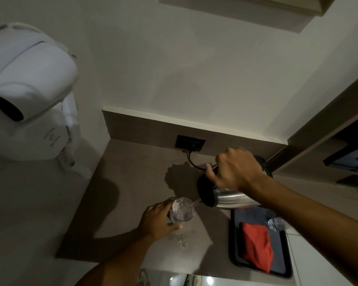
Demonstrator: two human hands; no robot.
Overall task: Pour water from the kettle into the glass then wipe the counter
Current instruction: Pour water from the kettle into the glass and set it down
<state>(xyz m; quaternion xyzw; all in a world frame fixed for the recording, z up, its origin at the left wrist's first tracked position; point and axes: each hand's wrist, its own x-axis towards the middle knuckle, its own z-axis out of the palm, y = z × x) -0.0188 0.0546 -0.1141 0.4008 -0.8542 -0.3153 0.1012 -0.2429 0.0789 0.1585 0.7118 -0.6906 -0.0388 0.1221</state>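
The right hand (239, 170) is wrapped tight around the handle of the tilted stainless-steel kettle with a black lid (227, 196), its spout pouring a thin stream into the clear drinking glass (182, 209). The left hand (157, 220) clasps that glass from its left side on the brown counter (132, 182); spilled water droplets (183, 239) lie just beside it. A folded red cloth (256, 247) lies in the black tray (235, 244) nearby. Print on the white wall-mounted hair dryer (29, 96) is illegible.

On the counter (132, 182) we saw the glass (182, 210) near its front edge, the kettle (225, 197) tilted just right of it, and the tray (236, 244) holding a cloth (256, 246) at the front right corner.
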